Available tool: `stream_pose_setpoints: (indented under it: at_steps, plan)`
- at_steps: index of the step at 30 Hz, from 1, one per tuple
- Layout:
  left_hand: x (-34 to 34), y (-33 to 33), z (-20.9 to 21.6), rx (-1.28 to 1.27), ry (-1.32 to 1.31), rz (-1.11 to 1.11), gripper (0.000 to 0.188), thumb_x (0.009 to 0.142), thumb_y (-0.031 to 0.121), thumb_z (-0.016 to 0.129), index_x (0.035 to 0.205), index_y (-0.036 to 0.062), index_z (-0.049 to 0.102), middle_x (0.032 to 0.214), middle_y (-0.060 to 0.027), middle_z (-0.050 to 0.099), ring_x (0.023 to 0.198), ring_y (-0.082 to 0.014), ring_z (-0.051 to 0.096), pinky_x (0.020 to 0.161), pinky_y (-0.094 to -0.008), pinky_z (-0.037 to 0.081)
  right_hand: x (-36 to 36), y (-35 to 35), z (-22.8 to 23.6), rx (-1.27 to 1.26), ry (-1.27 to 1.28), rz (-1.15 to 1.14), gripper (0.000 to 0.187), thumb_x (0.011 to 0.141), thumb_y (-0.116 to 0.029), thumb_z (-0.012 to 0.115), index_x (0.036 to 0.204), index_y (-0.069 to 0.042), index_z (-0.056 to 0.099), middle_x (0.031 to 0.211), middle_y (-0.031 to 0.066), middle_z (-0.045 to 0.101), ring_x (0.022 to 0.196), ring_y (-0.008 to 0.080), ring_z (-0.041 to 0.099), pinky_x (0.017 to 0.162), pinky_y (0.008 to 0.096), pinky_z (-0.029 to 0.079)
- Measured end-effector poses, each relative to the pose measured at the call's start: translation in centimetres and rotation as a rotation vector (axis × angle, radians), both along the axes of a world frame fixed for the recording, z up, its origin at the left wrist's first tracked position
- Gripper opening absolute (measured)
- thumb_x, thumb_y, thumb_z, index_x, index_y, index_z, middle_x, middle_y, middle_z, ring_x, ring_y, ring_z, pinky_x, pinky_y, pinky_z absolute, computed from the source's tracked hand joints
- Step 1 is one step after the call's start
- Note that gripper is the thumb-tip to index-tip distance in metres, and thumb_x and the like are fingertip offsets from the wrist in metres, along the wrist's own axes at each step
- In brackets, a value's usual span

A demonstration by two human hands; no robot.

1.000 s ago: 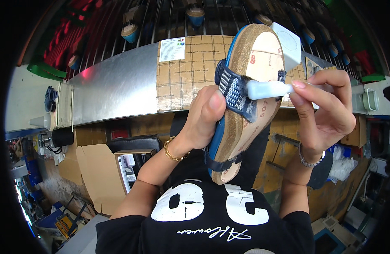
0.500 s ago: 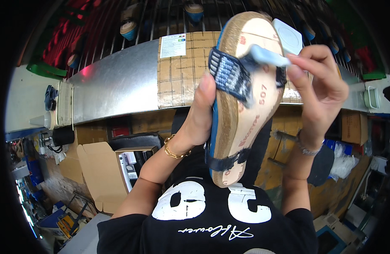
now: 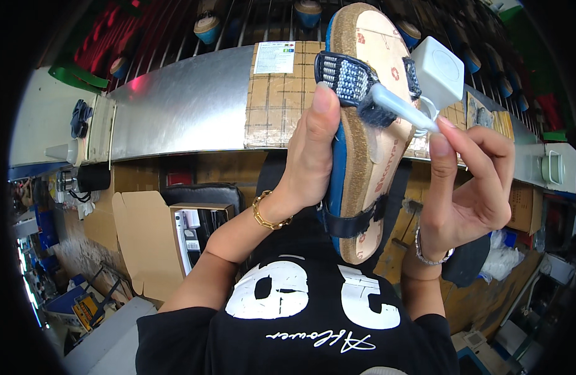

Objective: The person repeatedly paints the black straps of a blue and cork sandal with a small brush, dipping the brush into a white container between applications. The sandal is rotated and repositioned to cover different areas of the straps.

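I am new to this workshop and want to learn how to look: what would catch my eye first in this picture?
First, the sandal held upright at the top centre, with a cork footbed and blue sole edge, gripped from the side by the left hand. Next, the right hand pinching a pale tube-like tool against the beaded strap. Behind them lies a shiny metal surface.

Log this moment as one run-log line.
left hand: holds sandal | right hand: holds brush against strap | white box behind

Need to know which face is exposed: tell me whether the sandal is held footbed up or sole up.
Footbed up. The sandal shows its tan cork footbed and beaded blue strap toward the camera; its sole faces away, hidden.
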State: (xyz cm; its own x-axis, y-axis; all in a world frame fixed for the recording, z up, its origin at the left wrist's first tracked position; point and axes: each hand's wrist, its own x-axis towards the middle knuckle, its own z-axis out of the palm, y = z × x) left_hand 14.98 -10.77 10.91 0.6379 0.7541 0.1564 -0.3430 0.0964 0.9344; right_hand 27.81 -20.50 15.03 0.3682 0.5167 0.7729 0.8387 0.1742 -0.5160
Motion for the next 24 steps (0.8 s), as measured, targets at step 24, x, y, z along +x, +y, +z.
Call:
stream_pose_setpoints:
  at_steps: [24]
  plan:
    - [-0.1, 0.7, 0.6, -0.108, -0.025, -0.097, 0.094, 0.096, 0.080, 0.018, 0.144, 0.0042, 0.046, 0.133, -0.0142, 0.062, 0.118, -0.0189, 0.064, 0.102, -0.0341, 0.051, 5.3, 0.3, 0.2, -0.184, -0.054, 0.480, 0.026, 0.069, 0.007, 0.079, 0.093, -0.003, 0.080, 0.097, 0.0101, 0.059, 0.085, 0.0160, 0.054, 0.072, 0.0250, 0.041]
